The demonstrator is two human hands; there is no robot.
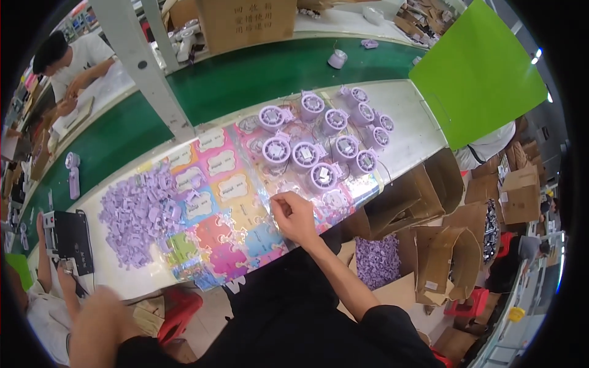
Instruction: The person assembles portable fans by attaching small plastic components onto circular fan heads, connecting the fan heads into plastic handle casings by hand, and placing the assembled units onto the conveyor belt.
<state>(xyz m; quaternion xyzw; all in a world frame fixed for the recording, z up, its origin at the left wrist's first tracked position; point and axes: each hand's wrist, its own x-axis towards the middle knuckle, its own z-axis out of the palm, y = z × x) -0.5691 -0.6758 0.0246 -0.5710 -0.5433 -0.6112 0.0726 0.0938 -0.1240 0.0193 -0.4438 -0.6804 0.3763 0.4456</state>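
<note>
My right hand [294, 218] is over the near edge of a colourful puzzle-patterned mat [230, 242], its fingers curled together in a pinch. Whatever those fingers hold, if anything, is too small or hidden to make out. Smeared by motion, my left hand [101, 310] is low at the left, off the table's near edge, and its fingers cannot be read. A heap of small lilac plastic parts [138, 214] covers the left of the mat and table. Several round lilac fan heads [305, 154] with dark wires stand beyond my right hand, towards the right.
A green conveyor belt [245, 80] runs behind the table, carrying a lilac handheld fan [73, 175] and a lilac cup-shaped part [337, 59]. A black device [76, 242] stands by a co-worker at left. Cardboard boxes [445, 260] crowd the right; a green board [478, 73] rises behind.
</note>
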